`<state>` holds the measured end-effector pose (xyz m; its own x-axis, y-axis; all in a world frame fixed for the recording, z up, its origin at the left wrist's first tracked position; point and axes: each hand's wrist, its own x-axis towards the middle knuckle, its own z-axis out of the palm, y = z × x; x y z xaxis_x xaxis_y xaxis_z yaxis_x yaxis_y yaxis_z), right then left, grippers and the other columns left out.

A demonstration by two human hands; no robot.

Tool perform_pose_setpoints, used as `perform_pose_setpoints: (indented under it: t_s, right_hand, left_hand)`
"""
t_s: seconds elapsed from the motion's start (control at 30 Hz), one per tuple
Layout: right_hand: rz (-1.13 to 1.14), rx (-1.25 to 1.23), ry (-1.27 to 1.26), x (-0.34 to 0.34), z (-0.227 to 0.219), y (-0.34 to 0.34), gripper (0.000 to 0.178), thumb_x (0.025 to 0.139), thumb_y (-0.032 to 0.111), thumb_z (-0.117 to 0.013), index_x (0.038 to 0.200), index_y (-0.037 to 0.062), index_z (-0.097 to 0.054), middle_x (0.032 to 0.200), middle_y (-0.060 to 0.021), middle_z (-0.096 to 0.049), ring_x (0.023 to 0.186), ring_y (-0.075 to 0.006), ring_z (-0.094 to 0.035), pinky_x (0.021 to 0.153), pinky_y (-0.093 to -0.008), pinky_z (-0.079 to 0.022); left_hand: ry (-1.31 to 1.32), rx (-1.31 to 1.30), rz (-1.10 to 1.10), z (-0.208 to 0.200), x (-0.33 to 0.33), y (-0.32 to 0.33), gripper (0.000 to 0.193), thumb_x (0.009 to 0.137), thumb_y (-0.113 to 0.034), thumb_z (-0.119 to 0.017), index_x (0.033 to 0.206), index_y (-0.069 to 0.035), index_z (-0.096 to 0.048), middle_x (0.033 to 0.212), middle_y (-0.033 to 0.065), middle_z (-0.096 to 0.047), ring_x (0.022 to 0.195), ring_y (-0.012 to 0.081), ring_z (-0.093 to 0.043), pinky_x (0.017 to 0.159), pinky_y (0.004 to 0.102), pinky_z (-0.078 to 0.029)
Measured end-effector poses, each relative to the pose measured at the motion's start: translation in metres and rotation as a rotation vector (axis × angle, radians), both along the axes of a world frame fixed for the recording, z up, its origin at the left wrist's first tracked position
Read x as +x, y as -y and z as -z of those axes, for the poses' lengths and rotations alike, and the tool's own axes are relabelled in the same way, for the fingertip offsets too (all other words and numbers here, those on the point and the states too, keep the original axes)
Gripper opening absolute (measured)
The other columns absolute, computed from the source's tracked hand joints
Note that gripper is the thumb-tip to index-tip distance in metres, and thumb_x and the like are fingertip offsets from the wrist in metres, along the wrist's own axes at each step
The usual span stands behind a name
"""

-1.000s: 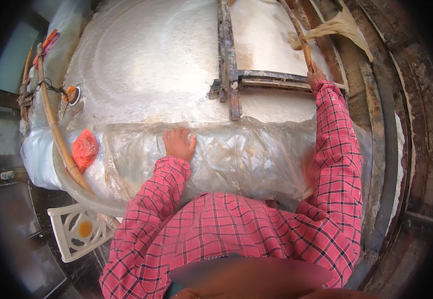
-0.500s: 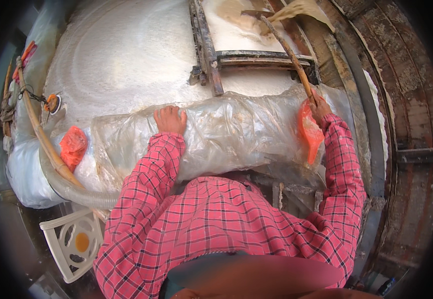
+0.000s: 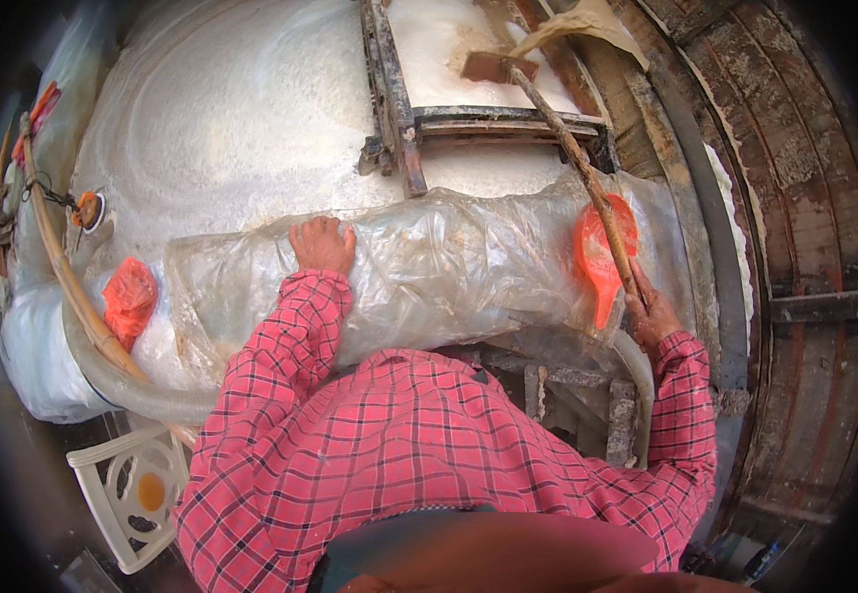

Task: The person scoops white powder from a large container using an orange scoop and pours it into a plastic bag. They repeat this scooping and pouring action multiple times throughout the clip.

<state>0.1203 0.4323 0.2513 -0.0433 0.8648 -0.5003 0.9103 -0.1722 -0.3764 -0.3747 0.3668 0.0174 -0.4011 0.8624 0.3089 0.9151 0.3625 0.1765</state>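
My right hand [image 3: 652,318] is closed round the near end of a wooden scraper [image 3: 577,148]. The scraper's flat rectangular head [image 3: 486,67] lies at the far end, over the white wet material [image 3: 439,59] inside a framed opening. Beneath the handle, an orange plastic scoop [image 3: 602,259] rests on the clear plastic sheeting [image 3: 459,257]. My left hand [image 3: 322,244] lies on that sheeting, holding nothing, with its fingers over the far edge of the wrapped ledge.
A dark wooden frame [image 3: 414,109] borders the framed opening. To the left are a bamboo pole [image 3: 81,296], a red-orange plastic bundle [image 3: 130,301], a clear hose [image 3: 157,395] and a cream plastic stool [image 3: 132,494]. Wooden planking [image 3: 815,227] rises on the right.
My right hand has drawn back toward my body with the scraper, and its head has come nearer. The orange scoop shows more fully. My left hand stays on the sheeting.
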Motion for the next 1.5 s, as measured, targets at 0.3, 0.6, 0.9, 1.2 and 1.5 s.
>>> perform_pose_setpoints:
  t_s: [0.3,0.6,0.9,1.2,1.5]
  right_hand:
    - [-0.216,0.314,-0.210,-0.084,0.053,-0.247,0.060,0.095,0.020,-0.050,0.151,0.0279,-0.028,0.080,-0.0079,-0.052,0.053,-0.0142,-0.051,0.046,-0.0329,-0.045]
    - [-0.378,0.594,-0.285,-0.272,0.158,-0.514,0.059,0.091,0.021,-0.053,0.147,0.0246,-0.034,0.068,-0.0094,-0.055,0.050,-0.0206,-0.054,0.044,-0.0380,-0.045]
    - [-0.329,0.340,-0.178,-0.194,0.155,-0.409,0.061,0.093,0.019,-0.047,0.149,0.0330,-0.026,0.068,-0.0093,-0.054,0.042,-0.0197,-0.051,0.039,-0.0367,-0.043]
    - [-0.428,0.354,-0.131,-0.075,0.116,-0.188,0.069,0.093,0.017,-0.052,0.152,0.0314,-0.019,0.082,-0.0170,-0.060,0.063,-0.0293,-0.061,0.059,-0.0409,-0.051]
    - [-0.359,0.213,-0.104,0.001,0.031,-0.024,0.069,0.091,0.010,-0.053,0.152,0.0279,-0.024,0.085,-0.0160,-0.059,0.070,-0.0282,-0.059,0.065,-0.0379,-0.049]
  left_hand:
    - [0.096,-0.064,0.013,-0.020,0.023,-0.035,0.030,0.083,-0.034,-0.060,0.100,-0.010,-0.066,0.106,0.0076,-0.063,0.106,0.0273,-0.053,0.105,0.0536,-0.027]
    - [0.206,-0.025,0.025,-0.032,0.016,-0.061,0.031,0.084,-0.032,-0.059,0.105,-0.010,-0.065,0.110,0.0071,-0.061,0.110,0.0268,-0.052,0.107,0.0532,-0.025]
    - [0.197,-0.068,0.009,-0.023,0.020,-0.051,0.030,0.085,-0.032,-0.058,0.103,-0.009,-0.065,0.109,0.0066,-0.061,0.107,0.0261,-0.053,0.106,0.0528,-0.026]
    - [0.006,0.127,0.034,-0.013,0.027,-0.018,0.024,0.087,-0.032,-0.058,0.096,-0.011,-0.066,0.098,0.0088,-0.064,0.096,0.0292,-0.056,0.094,0.0490,-0.034]
    - [0.082,-0.043,-0.023,0.001,0.023,-0.007,0.030,0.086,-0.038,-0.058,0.099,-0.013,-0.069,0.104,0.0061,-0.064,0.106,0.0246,-0.054,0.104,0.0514,-0.029]
